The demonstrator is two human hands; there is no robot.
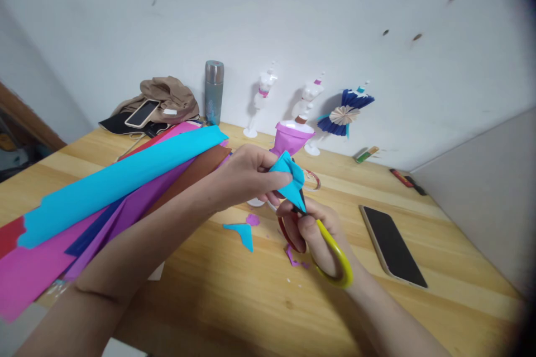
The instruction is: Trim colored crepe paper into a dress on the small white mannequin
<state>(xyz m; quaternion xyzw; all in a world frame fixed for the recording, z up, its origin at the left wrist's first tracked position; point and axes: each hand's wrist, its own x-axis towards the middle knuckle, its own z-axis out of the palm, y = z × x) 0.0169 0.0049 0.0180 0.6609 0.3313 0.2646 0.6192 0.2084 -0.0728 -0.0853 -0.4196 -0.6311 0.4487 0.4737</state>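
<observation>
Pinched in my left hand (253,175) is a small folded piece of turquoise paper (293,195). My right hand (320,234) grips a pair of scissors (341,265) with yellow and red handle loops; the dark blades meet the paper's lower edge. Below my hands lie a turquoise paper scrap (245,235), a purple scrap (252,220) and a thin purple offcut (292,256). Just behind the paper stands a small mannequin in a purple paper skirt (295,136), its lower part partly hidden by my left hand.
Long coloured paper sheets (125,173) cover the left side. Behind stand a thermos (214,95), a bare white mannequin (266,89) and one in a navy pleated paper dress (354,101). A phone (393,245) lies at right; a brown cloth (171,95) and another phone (143,113) sit back left.
</observation>
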